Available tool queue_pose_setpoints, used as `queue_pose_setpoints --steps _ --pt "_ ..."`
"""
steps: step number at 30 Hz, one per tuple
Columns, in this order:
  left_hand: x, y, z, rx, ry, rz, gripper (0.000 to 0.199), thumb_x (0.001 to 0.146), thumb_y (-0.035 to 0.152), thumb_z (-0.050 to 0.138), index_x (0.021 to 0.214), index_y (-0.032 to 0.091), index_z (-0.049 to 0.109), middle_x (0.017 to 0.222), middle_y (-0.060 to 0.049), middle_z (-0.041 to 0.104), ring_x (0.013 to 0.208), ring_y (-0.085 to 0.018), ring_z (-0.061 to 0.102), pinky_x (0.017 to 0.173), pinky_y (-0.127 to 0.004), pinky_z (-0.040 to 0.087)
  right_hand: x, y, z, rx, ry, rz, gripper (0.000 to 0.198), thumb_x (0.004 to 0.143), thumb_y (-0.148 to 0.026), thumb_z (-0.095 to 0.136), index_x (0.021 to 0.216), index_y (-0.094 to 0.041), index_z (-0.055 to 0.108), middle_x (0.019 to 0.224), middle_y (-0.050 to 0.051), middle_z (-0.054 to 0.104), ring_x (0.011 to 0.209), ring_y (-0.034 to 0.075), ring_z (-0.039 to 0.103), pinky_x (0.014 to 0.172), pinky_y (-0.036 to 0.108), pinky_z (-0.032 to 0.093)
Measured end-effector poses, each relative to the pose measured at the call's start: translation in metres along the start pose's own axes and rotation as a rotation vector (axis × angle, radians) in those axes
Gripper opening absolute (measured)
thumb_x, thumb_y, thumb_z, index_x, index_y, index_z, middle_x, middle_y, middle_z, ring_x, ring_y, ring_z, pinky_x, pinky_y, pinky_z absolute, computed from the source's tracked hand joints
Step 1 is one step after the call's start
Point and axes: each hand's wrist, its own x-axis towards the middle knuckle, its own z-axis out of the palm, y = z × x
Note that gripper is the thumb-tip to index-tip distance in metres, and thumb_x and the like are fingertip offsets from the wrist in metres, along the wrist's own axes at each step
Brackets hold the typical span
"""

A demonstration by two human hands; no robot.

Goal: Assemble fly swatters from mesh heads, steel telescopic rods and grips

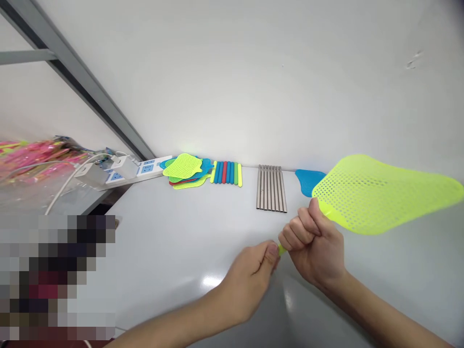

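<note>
A yellow-green fly swatter point(380, 198) is held up over the right part of the table, its perforated head pointing right. My right hand point(315, 244) is wrapped round it just below the head, thumb pressed against the base. Lower and to the left, my left hand point(252, 278) is closed on the handle end, most of which its fingers hide. A short bit of yellow-green handle point(282, 249) shows between the hands. Partly covered by the raised swatter, a blue swatter head point(307, 181) lies by the wall. Several metal tubes point(271, 188) lie side by side left of it.
Along the wall lie several coloured handles point(226, 172) in a row and a pile of swatter heads point(183, 166). A power strip point(154, 165) with white plugs sits at the table's left corner. Farther left are plastic bags point(32, 166) of pink items. Pixelation covers the lower left.
</note>
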Motion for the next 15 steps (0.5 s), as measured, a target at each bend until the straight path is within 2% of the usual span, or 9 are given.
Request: queue_pose_setpoints --steps 3,6,11,13,15 --pt "0.0 0.001 -0.003 -0.422 -0.315 -0.174 0.038 0.084 0.05 0.024 0.065 0.018 0.032 0.054 0.006 0.022 0.043 -0.007 0.015 0.04 -0.021 0.011 0.0 -0.001 0.001 0.023 0.008 0.08 0.047 0.083 -0.037 0.039 0.046 -0.019 0.018 0.038 -0.009 0.011 0.034 0.006 0.005 0.033 0.022 0.01" --pt "0.002 0.0 -0.007 -0.69 -0.525 -0.291 0.035 0.083 0.049 0.028 0.066 0.018 0.032 0.052 0.007 0.018 0.039 -0.006 0.008 0.036 -0.02 0.004 0.0 -0.003 0.003 0.058 0.003 0.121 0.047 0.082 -0.036 0.041 0.046 -0.019 0.018 0.037 -0.009 0.011 0.032 0.006 0.005 0.032 0.021 0.008" --pt "0.003 -0.007 -0.008 -1.001 -0.793 -0.465 0.035 0.084 0.045 0.026 0.062 0.019 0.03 0.049 0.007 0.015 0.037 -0.007 0.004 0.032 -0.02 0.003 -0.005 -0.005 0.009 0.111 -0.029 0.201 0.047 0.082 -0.038 0.041 0.046 -0.019 0.017 0.037 -0.009 0.011 0.031 0.005 0.004 0.03 0.02 0.008" --pt "0.004 -0.008 -0.008 -1.036 -0.866 -0.469 0.035 0.085 0.043 0.025 0.06 0.019 0.03 0.048 0.007 0.015 0.037 -0.007 0.004 0.032 -0.021 0.002 -0.008 -0.007 0.012 0.103 -0.073 0.219 0.048 0.082 -0.039 0.041 0.046 -0.019 0.017 0.036 -0.009 0.012 0.03 0.005 0.006 0.029 0.019 0.01" --pt "0.004 -0.008 -0.008 -1.02 -0.885 -0.434 0.034 0.084 0.042 0.028 0.06 0.018 0.032 0.048 0.006 0.016 0.036 -0.007 0.005 0.032 -0.021 0.002 -0.009 -0.009 0.014 0.076 -0.114 0.218 0.048 0.082 -0.039 0.041 0.045 -0.019 0.017 0.036 -0.009 0.013 0.031 0.005 0.008 0.03 0.02 0.013"
